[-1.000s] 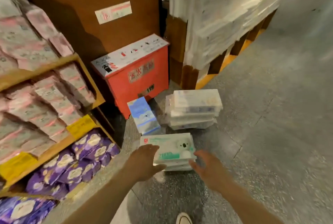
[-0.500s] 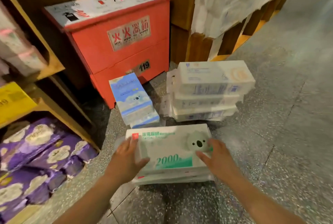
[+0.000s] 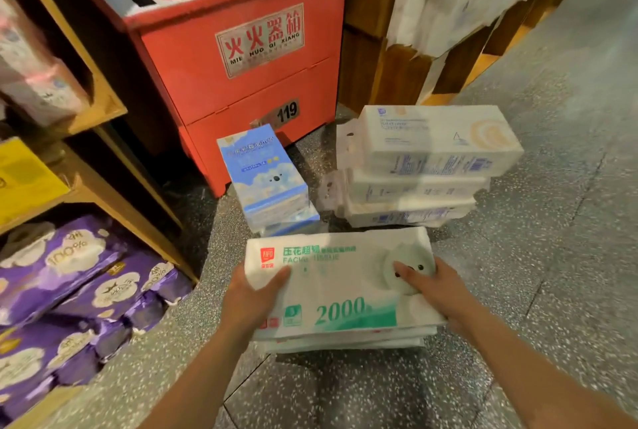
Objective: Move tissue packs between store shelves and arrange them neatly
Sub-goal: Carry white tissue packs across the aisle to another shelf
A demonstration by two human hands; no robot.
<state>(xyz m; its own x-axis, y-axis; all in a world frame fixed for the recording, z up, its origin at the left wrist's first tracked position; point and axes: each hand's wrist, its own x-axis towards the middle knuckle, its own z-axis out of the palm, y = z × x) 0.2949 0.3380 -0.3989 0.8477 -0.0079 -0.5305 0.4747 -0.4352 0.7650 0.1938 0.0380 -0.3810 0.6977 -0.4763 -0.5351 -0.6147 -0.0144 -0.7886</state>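
**Both hands on the green pack, lower centre of the frame**

The green tissue pack (image 3: 345,287) lies on at least one more like it on the floor (image 3: 552,256). The left hand (image 3: 248,301) grips its left end, thumb over the top face. The right hand (image 3: 438,290) clasps the right end, fingers across the print. This looks like the pick-up step. Whether the lower pack comes too, I cannot tell. Above it stand a blue pack (image 3: 266,180) and a white stack (image 3: 424,166). Next, I judge, comes an even lift at both ends so the soft pack does not sag, then a turn toward the shelf (image 3: 114,183) at left.
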